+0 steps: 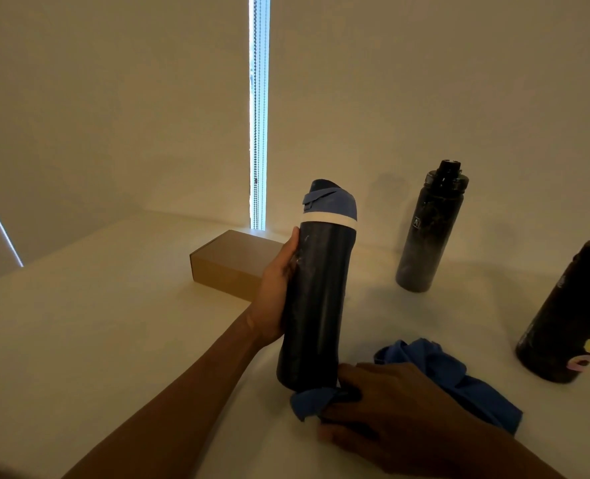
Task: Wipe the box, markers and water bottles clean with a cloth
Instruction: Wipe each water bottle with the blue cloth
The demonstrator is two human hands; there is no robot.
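My left hand (278, 288) is wrapped round the middle of a tall navy bottle (316, 305), thumb up its near side and fingers curled out of sight behind it. The bottle stands nearly upright in front of me, leaning slightly right, with a blue lid and a white band at the top. Its base is low over the white table (113, 323); I cannot tell whether it touches.

My right hand (390, 409) sits at the bottle's foot, fingers curled round a bunched fold of the blue cloth (459, 382), which is pressed against the base. The rest of the cloth trails away to the right across the table.

The bottle looks rigid and smooth, probably metal, so likely slippery under a damp cloth and weighty if full. A mid-body grip seems the safest place to hold it, leaving both ends free for wiping. The cloth is soft and limp and should mould round the curve.

Behind my left hand lies a closed cardboard box (227, 267), probably light and easily dented. Two black bottles wait to the right: one upright (428, 236), farther back, and one with coloured lettering (570, 323) at the frame's edge. No markers are visible.
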